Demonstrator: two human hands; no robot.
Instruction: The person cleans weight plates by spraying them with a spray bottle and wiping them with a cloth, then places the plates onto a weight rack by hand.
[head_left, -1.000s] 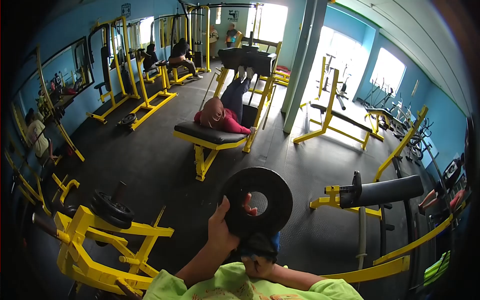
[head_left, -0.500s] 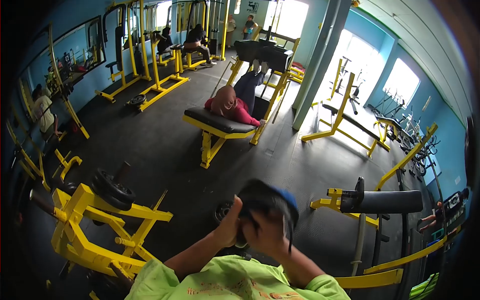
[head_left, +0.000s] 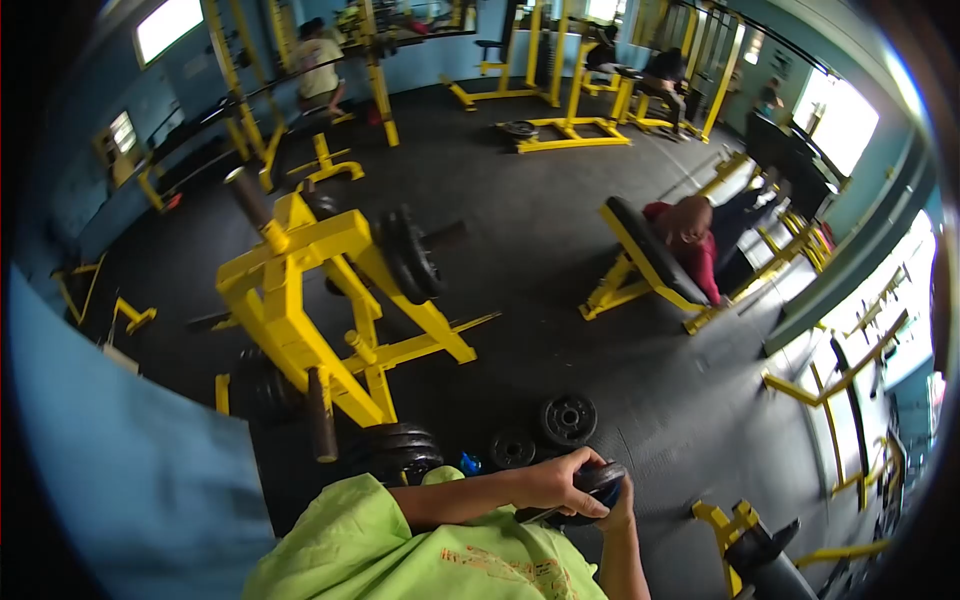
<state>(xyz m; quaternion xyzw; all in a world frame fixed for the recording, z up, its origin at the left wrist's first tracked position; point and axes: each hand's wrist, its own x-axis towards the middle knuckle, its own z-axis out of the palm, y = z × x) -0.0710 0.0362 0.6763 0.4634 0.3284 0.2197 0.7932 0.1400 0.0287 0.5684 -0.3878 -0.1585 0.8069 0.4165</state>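
Note:
Close to my lime-green shirt, both hands grip a rounded black-and-blue item [head_left: 603, 478]. Its exact kind is unclear, and much of it is covered by my fingers. My left hand [head_left: 560, 484] wraps over its left side, thumb across the front. From the right, my right hand [head_left: 622, 506] closes on it, with most of its fingers hidden. On the black floor just beyond lie a larger weight plate [head_left: 569, 418] and a smaller weight plate [head_left: 513, 449]. A small blue object [head_left: 470, 463] sits left of them.
A yellow plate rack [head_left: 300, 300] holding black plates stands at left, beside a blue wall [head_left: 130, 430]. A person in red [head_left: 690, 240] lies on a leg press bench at right. A padded yellow bench [head_left: 760, 550] is at lower right. Other people are among machines farther back.
My view has swung left, bringing the plate rack nearer the middle. The black-and-blue item remains in both hands; it has turned and is held lower, right of centre.

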